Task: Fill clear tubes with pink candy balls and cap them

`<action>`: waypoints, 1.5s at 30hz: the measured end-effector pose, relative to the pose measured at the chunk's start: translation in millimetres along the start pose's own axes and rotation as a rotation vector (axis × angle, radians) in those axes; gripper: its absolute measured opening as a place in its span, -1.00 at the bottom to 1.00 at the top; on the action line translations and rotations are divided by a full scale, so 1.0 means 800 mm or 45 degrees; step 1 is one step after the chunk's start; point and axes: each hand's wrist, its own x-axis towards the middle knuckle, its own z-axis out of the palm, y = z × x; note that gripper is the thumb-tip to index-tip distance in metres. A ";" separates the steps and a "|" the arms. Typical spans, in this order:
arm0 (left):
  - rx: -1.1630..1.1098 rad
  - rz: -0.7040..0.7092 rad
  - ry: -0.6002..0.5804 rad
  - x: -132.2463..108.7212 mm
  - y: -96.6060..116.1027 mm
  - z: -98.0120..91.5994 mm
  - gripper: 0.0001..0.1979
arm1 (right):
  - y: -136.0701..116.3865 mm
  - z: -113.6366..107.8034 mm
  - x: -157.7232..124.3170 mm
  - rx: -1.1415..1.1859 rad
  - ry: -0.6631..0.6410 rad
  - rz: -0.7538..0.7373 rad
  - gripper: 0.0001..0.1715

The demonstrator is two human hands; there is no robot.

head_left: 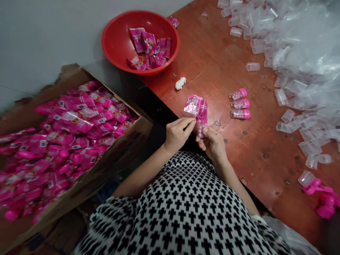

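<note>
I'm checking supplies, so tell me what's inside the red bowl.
The red bowl holds several pink printed packets, loosely piled. They overlap, so whatever lies beneath them, and their exact number, cannot be seen.

Print on the pink sachet at the table's near edge: too small to read; its lower end's partly hidden behind the R hand. Red bowl covers part of a pink pkt by the table's far L edge. Clear tubes run off top & R, blurred twd that corner. Pink caps, table's R end: blurry, cut off at R. Carton cut off at L & bottom; packs inside, labels illegible.
</note>
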 end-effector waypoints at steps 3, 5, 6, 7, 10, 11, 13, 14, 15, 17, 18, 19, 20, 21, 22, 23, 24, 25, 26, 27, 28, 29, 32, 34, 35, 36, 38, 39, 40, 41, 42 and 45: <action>0.044 0.035 -0.038 0.001 0.000 -0.001 -0.87 | 0.000 0.000 -0.001 0.000 -0.006 0.015 -0.74; 0.103 0.070 -0.056 0.002 0.000 -0.002 -0.87 | 0.001 0.000 -0.002 0.005 -0.012 0.027 -0.76; 0.136 0.093 -0.061 0.002 -0.001 -0.002 -0.87 | 0.001 0.000 -0.002 0.008 -0.016 0.027 -0.76; 0.173 0.120 -0.063 0.002 -0.002 -0.002 -0.87 | 0.002 0.000 -0.002 0.010 -0.020 0.025 -0.77; 0.296 0.223 -0.059 0.002 -0.006 -0.002 -0.86 | 0.004 0.001 -0.002 0.022 -0.014 -0.003 -0.77; 0.329 0.253 -0.058 0.002 -0.007 -0.001 -0.86 | 0.004 0.001 -0.003 0.024 -0.007 -0.017 -0.77; 0.360 0.280 -0.054 0.002 -0.009 -0.001 -0.86 | 0.006 0.001 -0.003 0.022 0.003 -0.031 -0.77; 0.352 0.275 -0.052 0.001 -0.009 0.000 -0.87 | 0.006 0.001 -0.004 0.019 0.003 -0.034 -0.77; 0.326 0.250 -0.047 0.001 -0.009 0.000 -0.87 | 0.007 0.001 -0.004 0.016 0.000 -0.033 -0.77; 0.217 0.129 -0.026 0.000 -0.007 0.000 -0.88 | 0.008 0.001 -0.004 0.005 -0.001 -0.040 -0.78; 0.129 0.031 -0.015 -0.001 -0.006 0.001 -0.88 | 0.009 0.000 -0.003 -0.004 0.006 -0.050 -0.77; 0.014 -0.085 -0.008 -0.001 -0.006 0.001 -0.88 | 0.009 0.000 -0.003 -0.019 0.017 -0.061 -0.77; -0.127 -0.211 -0.014 0.000 -0.005 0.001 -0.85 | 0.010 0.000 -0.002 -0.038 0.032 -0.071 -0.76; -0.292 -0.338 -0.043 0.000 -0.005 0.002 -0.79 | 0.010 -0.001 -0.001 -0.064 0.042 -0.078 -0.76; -0.470 -0.458 -0.087 0.002 -0.005 0.003 -0.72 | 0.011 -0.001 -0.001 -0.097 0.044 -0.075 -0.75; -0.641 -0.564 -0.137 0.003 -0.005 0.004 -0.66 | 0.011 -0.001 -0.001 -0.134 0.038 -0.066 -0.74; -0.787 -0.652 -0.180 0.004 -0.005 0.005 -0.61 | 0.011 -0.001 -0.001 -0.177 0.030 -0.058 -0.72; -0.899 -0.724 -0.212 0.005 -0.006 0.007 -0.59 | 0.011 -0.001 -0.002 -0.229 0.025 -0.061 -0.71; -0.978 -0.782 -0.229 0.005 -0.006 0.009 -0.58 | 0.011 0.000 -0.003 -0.290 0.026 -0.076 -0.70; -1.029 -0.828 -0.222 0.005 -0.007 0.012 -0.58 | 0.010 0.000 -0.005 -0.358 0.036 -0.102 -0.69; -1.063 -0.864 -0.201 0.003 -0.007 0.015 -0.58 | 0.010 0.001 -0.006 -0.425 0.057 -0.134 -0.68; -1.091 -0.893 -0.171 0.001 -0.007 0.019 -0.58 | 0.010 0.001 -0.007 -0.489 0.086 -0.167 -0.67; -1.152 -0.935 -0.059 -0.008 -0.006 0.032 -0.58 | 0.010 0.002 -0.008 -0.600 0.193 -0.232 -0.66; -1.168 -0.921 -0.030 -0.014 -0.004 0.038 -0.60 | 0.010 0.000 -0.006 -0.557 0.221 -0.237 -0.67; -1.176 -0.907 -0.030 -0.016 -0.003 0.039 -0.62 | 0.011 -0.002 -0.004 -0.498 0.213 -0.219 -0.68; -1.183 -0.889 -0.041 -0.018 -0.002 0.039 -0.65 | 0.011 -0.003 -0.003 -0.423 0.195 -0.187 -0.69; -1.184 -0.836 -0.078 -0.020 0.000 0.036 -0.69 | 0.012 -0.005 0.000 -0.274 0.161 -0.117 -0.71; -1.172 -0.805 -0.094 -0.020 0.001 0.034 -0.71 | 0.012 -0.005 0.000 -0.222 0.147 -0.089 -0.72; -1.152 -0.779 -0.100 -0.021 0.002 0.031 -0.72 | 0.012 -0.005 0.001 -0.189 0.134 -0.071 -0.72; -1.132 -0.764 -0.094 -0.021 0.002 0.028 -0.74 | 0.011 -0.004 0.000 -0.172 0.121 -0.062 -0.73; -1.119 -0.765 -0.075 -0.021 0.002 0.026 -0.75 | 0.011 -0.004 0.000 -0.162 0.112 -0.060 -0.73; -1.138 -0.851 -0.011 -0.022 0.001 0.021 -0.76 | 0.011 -0.003 -0.001 -0.151 0.111 -0.064 -0.73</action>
